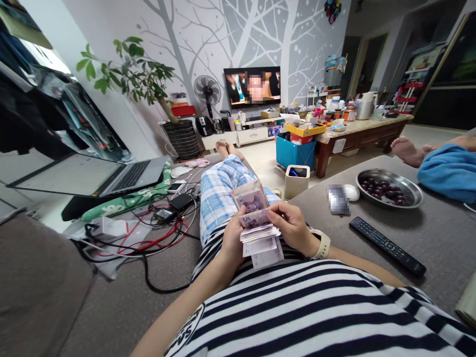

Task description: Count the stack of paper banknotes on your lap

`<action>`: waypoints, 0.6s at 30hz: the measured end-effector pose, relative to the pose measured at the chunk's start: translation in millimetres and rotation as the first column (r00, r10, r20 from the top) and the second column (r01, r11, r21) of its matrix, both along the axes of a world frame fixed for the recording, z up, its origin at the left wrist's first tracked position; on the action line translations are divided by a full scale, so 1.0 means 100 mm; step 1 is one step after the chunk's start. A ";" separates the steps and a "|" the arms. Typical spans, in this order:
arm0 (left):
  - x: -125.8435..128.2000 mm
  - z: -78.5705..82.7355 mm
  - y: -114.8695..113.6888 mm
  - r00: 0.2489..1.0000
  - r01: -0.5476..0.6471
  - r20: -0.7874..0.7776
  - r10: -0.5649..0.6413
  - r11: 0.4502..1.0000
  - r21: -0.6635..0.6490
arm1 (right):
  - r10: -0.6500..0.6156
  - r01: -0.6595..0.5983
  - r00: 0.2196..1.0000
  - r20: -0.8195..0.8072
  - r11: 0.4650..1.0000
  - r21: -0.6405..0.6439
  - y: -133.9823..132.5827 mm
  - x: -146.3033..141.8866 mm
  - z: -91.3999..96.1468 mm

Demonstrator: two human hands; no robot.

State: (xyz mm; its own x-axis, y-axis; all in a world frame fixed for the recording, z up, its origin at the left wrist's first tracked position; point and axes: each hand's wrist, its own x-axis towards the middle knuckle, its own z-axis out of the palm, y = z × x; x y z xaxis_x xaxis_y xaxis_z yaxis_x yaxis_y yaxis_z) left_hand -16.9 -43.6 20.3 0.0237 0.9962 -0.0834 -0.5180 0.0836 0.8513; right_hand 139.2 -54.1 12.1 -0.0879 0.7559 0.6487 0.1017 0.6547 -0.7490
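A stack of purple banknotes [253, 201] lies between my two hands above my lap, several of them marked with a 5. My left hand [233, 235] is closed around the left side of the stack, its thumb on the front. With thumb and fingers, my right hand [292, 223] pinches the right edge of a note that is folded down toward me. Below, more notes [266, 248] fan out in overlapping layers toward my striped shirt. A pale watch [323, 244] is on my right wrist.
To my right on the sofa are a remote control [386, 245], a white mouse [351, 192] and a steel bowl [389, 188] of dark round fruit. Tangled cables [163, 223] and an open laptop [122, 178] lie on my left. Another person's foot [407, 150] rests behind the bowl.
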 end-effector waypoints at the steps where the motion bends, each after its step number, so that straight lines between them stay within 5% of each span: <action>1: 0.01 0.01 0.00 1.000 0.000 0.000 0.000 1.000 -0.006 | 0.010 -0.010 1.000 -0.002 1.000 -0.001 0.00 0.00 0.00; 7: 0.07 0.00 0.04 0.993 0.002 0.114 0.001 1.000 -0.031 | 0.120 -0.120 0.993 -0.008 0.993 -0.012 -0.01 0.00 0.00; 18: 0.05 0.07 -0.02 0.997 -0.067 0.024 0.068 0.997 -0.027 | -0.152 0.150 0.988 -0.022 0.986 -0.074 0.03 -0.05 0.01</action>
